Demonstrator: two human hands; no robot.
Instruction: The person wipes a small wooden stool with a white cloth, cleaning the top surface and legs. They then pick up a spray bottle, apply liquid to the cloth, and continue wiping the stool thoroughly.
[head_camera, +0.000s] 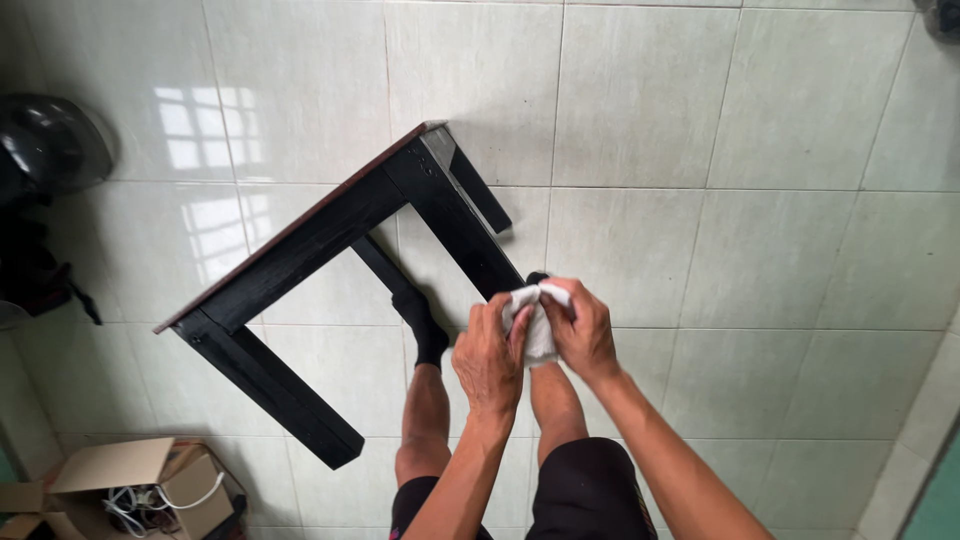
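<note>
We held a crumpled white cloth (535, 322) between both hands, our left hand (490, 362) and right hand (582, 335) each clenched on it, pressing it over the end of a leg of the black wooden stool (330, 262). The stool lay tipped on the tiled floor (760, 200), that leg's long axis running up and left from our fingers. A sock-clad foot (425, 330) rested just left.

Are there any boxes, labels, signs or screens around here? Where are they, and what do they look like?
Cardboard box: on the tiled floor at the lower left, brown, flaps open, with white cables inside.
No labels, signs or screens show.
</note>
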